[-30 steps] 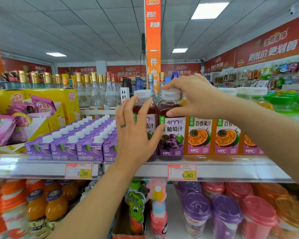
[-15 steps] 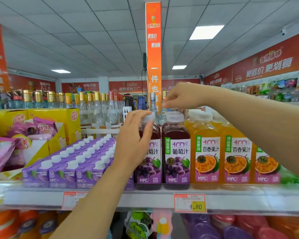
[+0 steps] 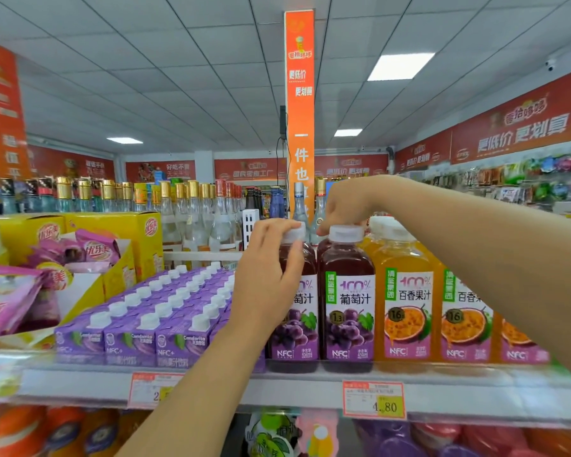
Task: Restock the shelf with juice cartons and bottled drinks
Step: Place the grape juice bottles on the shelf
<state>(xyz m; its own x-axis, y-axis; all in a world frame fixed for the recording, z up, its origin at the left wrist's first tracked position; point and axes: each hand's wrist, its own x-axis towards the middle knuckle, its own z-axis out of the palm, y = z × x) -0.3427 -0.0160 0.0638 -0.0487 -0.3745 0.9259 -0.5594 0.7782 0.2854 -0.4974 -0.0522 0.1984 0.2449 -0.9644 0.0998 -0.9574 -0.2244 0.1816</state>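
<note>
Left hand (image 3: 267, 285) is up on the left grape bottle (image 3: 297, 328), fingers curled over its white cap and thumb down the neck, palm covering the label. That looks like a steadying hold, bracing it at the near edge of the shelf (image 3: 277, 387) so nothing tips forward. Right hand (image 3: 343, 202) reaches over from the right, fingers bunched and pointing down just behind the cap of the right grape bottle (image 3: 346, 308). The tips are hidden, so I can't tell if they pinch a cap in the far row or only press on it. Both grape bottles stand upright, side by side and touching, with purple cartons (image 3: 139, 324) on the left and orange bottles (image 3: 406, 308) on the right. My read: squaring up the grape row, front facing flush, above the price tag (image 3: 373, 399).
</note>
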